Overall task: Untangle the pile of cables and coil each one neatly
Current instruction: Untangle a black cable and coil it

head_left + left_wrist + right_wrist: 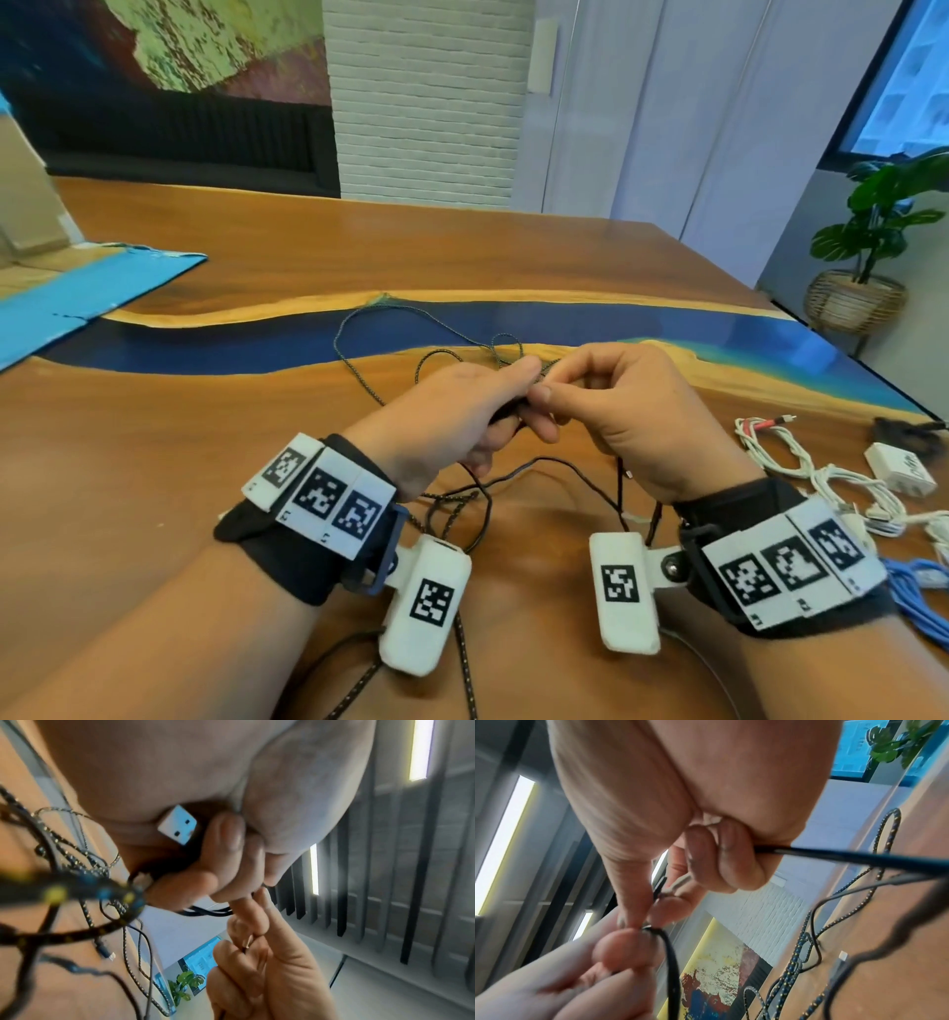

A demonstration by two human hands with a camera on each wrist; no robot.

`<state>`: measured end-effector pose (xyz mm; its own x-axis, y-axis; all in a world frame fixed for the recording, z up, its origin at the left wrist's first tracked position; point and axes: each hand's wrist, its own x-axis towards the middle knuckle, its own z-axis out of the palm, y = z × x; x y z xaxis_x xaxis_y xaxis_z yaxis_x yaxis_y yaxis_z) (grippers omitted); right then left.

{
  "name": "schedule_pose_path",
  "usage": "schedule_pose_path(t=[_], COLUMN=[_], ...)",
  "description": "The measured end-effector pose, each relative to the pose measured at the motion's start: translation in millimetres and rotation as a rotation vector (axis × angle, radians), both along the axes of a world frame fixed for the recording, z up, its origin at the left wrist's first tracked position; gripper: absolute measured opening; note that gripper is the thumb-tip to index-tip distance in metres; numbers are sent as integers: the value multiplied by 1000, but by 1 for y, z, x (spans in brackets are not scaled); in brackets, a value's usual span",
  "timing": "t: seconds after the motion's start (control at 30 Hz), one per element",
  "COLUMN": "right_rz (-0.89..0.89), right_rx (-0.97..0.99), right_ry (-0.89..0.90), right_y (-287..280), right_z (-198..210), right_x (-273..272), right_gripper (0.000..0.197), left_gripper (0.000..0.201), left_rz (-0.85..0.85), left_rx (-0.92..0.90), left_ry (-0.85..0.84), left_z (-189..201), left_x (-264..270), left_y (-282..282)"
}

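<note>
Both hands meet above the middle of the wooden table [257,426]. My left hand [462,406] curls round a thin black cable [205,911], and a silver USB plug [178,827] sticks out of the fist in the left wrist view. My right hand [626,406] pinches the same black cable [670,949] between thumb and forefinger, while its other fingers curl round a taut black strand [834,856]. A dark braided cable [359,370] with yellow flecks loops over the table behind the hands, and more strands [462,509] hang tangled under the wrists.
Coiled white cables [801,462] with a white charger [898,470] lie at the right, beside a dark object [904,431]. A blue cable [919,591] sits near the right wrist. A light blue sheet [92,293] covers the far left. A potted plant [868,246] stands beyond the table's right edge.
</note>
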<state>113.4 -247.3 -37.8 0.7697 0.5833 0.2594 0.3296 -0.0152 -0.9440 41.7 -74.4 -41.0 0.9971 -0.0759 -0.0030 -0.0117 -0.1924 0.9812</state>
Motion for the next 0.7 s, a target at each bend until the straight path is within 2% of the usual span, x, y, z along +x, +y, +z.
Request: schedule_pose_path(t=[0.1, 0.23, 0.4, 0.5, 0.63, 0.7], right_rz=[-60, -20, 206, 326, 440, 471], right_rx=[-40, -199, -338, -391, -322, -283], right_ry=[-23, -34, -9, -32, 58, 78], right_y=[-1, -1, 6, 9, 13, 12], right_z=[-1, -9, -13, -15, -15, -15], right_x=[4, 11, 3, -1, -8, -9], right_gripper=[16, 22, 33, 37, 31, 40], left_gripper=[47, 40, 40, 36, 26, 23], left_rz=[22, 26, 76, 231, 414, 453], left_rx=[-219, -770, -1060, -1053, -794, -604], left_ry=[32, 25, -105, -202, -254, -254], left_z=[1, 9, 10, 8, 4, 0], left_x=[1, 3, 6, 10, 15, 15], left_y=[6, 19, 9, 10, 7, 4])
